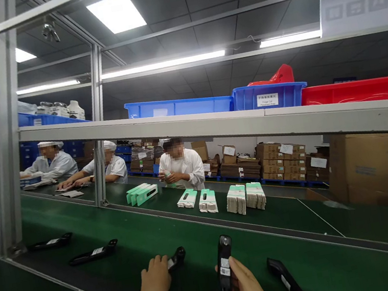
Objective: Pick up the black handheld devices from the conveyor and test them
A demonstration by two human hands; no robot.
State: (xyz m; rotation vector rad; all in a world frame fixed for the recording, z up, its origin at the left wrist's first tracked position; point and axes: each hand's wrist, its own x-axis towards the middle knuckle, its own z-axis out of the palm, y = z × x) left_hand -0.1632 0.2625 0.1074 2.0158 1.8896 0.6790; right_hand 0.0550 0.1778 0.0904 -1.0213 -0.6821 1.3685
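Right hand point(249, 285): mine, fingers grasping one long black device with white labels point(225, 279), held raised, labelled face towards me. Left hand point(156, 278): mine, fingers curled over the near end of a second black device point(178, 256); whether they grip, I cannot tell. Right of my right hand: one black device with a pale label point(287, 279), on the green belt point(139, 239). Left: further black devices point(93, 254). Beyond the rail: white-and-green cardboard stacks point(236, 199); one white-coated person point(192, 165).
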